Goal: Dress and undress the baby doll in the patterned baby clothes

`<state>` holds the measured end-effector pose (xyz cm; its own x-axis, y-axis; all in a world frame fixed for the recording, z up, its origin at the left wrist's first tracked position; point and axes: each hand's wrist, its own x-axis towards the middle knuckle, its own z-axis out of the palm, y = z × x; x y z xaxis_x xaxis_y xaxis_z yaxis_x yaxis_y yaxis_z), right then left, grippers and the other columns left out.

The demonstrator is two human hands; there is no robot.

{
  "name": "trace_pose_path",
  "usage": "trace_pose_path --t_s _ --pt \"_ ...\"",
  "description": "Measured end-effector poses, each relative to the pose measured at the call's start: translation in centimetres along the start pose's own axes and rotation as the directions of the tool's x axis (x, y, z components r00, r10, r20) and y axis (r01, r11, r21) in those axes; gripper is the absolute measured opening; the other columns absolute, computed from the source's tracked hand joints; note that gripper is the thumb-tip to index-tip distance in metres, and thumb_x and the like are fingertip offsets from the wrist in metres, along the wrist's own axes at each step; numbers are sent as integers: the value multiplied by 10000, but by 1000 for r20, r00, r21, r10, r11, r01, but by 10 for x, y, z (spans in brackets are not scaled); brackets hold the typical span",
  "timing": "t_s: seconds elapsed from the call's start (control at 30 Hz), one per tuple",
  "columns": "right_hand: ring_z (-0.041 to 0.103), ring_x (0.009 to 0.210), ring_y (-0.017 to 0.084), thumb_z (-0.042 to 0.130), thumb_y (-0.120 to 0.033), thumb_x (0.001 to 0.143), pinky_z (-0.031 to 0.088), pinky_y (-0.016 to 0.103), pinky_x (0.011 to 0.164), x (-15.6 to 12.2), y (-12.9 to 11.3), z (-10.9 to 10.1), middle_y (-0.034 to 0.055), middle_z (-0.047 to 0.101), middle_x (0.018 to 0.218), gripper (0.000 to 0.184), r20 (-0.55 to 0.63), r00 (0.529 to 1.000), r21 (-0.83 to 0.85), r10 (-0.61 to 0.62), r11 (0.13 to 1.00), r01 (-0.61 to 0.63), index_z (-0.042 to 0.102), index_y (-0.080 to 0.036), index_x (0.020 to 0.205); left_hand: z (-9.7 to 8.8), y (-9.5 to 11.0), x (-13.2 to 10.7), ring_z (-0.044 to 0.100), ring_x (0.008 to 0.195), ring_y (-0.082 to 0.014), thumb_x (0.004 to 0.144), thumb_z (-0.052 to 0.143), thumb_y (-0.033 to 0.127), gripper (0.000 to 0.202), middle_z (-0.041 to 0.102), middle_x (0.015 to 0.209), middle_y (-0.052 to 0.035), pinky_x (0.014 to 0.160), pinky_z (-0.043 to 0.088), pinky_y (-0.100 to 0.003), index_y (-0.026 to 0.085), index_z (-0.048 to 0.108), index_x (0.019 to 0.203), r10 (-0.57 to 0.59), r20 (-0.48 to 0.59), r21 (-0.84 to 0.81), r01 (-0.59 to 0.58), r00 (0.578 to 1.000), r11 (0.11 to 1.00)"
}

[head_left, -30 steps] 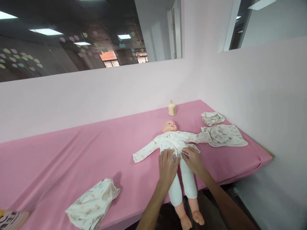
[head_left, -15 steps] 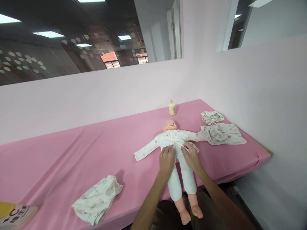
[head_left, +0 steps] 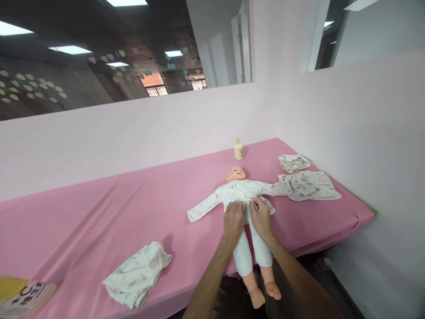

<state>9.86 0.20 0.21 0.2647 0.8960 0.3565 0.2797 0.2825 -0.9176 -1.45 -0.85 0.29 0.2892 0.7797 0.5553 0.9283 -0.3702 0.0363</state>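
Note:
A baby doll (head_left: pixel 244 259) lies on its back, head toward the wall, bare feet over the table's front edge. It wears a white patterned baby shirt (head_left: pixel 208 204) with both sleeves spread wide. My left hand (head_left: pixel 234 218) is closed on the shirt's front edge at the doll's belly. Close beside it, my right hand (head_left: pixel 260 215) pinches the other front edge of the shirt. The fingertips almost meet over the middle of the belly, and the exact spot they grip is partly hidden.
A pink-covered table (head_left: pixel 159 204) stands against the wall. A pump bottle (head_left: pixel 239 150) is behind the doll's head. Folded patterned cloth (head_left: pixel 294 162) and a spread garment (head_left: pixel 312 186) lie at right. Another crumpled garment (head_left: pixel 137 274) and a yellow-topped container (head_left: pixel 26 294) are at left.
My right hand has moved left and slightly inward with the shirt edge, closer to my left hand. The left hand has shifted slightly right. The doll lies as before.

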Motion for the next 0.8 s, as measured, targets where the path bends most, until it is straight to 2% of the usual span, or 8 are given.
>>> trace_pose_path --t_s 0.1,0.2,0.4,0.53,0.67,0.8 --pt "584 772 215 465 -282 866 447 346 739 -1 -2 1 63 675 820 187 -18 1000 -16 6 1000 -6 624 -194 822 1 1 -1 525 769 -227 940 378 127 224 604 808 -84 693 413 -349 154 600 941 -29 -39 -43 27 999 999" --pt "583 794 211 470 -258 871 450 346 748 -4 -2 0 61 664 837 170 61 997 -33 -52 998 54 624 -195 838 2 2 -1 525 759 -217 930 388 112 214 601 798 -72 678 411 -337 156 596 948 -47 -70 -81 42 996 996" --pt "572 844 220 458 -252 901 466 380 787 -13 -1 -5 73 645 872 183 127 980 -65 -155 984 164 633 -201 888 3 2 -2 527 769 -215 905 407 95 190 607 819 -70 698 424 -342 166 583 898 -46 -50 -123 40 998 992" --pt "580 949 215 447 -264 923 478 384 873 -17 -4 -8 89 640 979 224 139 968 -11 -207 978 210 663 -206 944 2 2 -3 525 770 -214 886 399 72 197 605 820 -78 701 426 -339 153 578 886 -64 -35 -150 58 997 987" --pt "595 975 195 425 -255 938 493 359 899 -16 -6 -9 88 643 1024 262 138 973 81 -187 981 177 680 -201 962 2 2 -2 526 763 -207 911 378 113 219 611 807 -76 683 414 -329 155 589 871 -106 -22 -213 99 994 972" --pt "614 991 199 449 -247 925 500 371 918 -14 -4 -10 88 668 1044 260 176 972 123 -155 983 134 697 -195 980 -1 -1 4 533 761 -185 931 400 211 227 633 803 -49 702 412 -311 170 606 844 -204 34 -400 201 978 894"
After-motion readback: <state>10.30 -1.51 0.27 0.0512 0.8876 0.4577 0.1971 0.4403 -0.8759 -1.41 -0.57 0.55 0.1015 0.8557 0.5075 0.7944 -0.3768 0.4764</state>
